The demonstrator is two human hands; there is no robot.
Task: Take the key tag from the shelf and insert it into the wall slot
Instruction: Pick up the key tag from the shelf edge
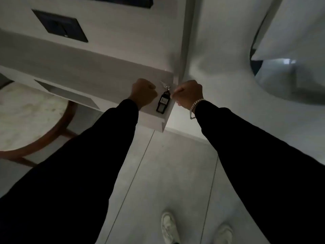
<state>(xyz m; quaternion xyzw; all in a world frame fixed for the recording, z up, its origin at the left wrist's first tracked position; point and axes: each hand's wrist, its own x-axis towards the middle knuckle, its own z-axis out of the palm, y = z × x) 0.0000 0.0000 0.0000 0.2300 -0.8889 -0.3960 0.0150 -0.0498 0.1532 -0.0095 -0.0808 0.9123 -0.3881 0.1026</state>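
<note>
Key tag (pixel 163 102): black, flat on the pale shelf (pixel 98 73), close to the shelf's right end and its near edge, long axis running away from the camera. Small metal ring and what looks like a key (pixel 165 84) at the tag's far end, also on the shelf. Left hand (pixel 143 93) just left of the key tag, curled into a loose fist, knuckles down on the shelf, gripping nothing visible, not touching the tag. Right hand (pixel 189 93) just right of the key tag, beyond the shelf's end, also closed into a fist; fingertips near the tag's far end, contact with the ring impossible to tell in the dim light. Chain bracelet (pixel 196 104) on the right wrist, black sleeves on both arms. Dark wall slot plate (pixel 60 26) on the wall well up and left of the key tag. Round stool (pixel 33 120) down and left of the tag, below the shelf. Two white shoes (pixel 168 226) on the floor far below the tag.
</note>
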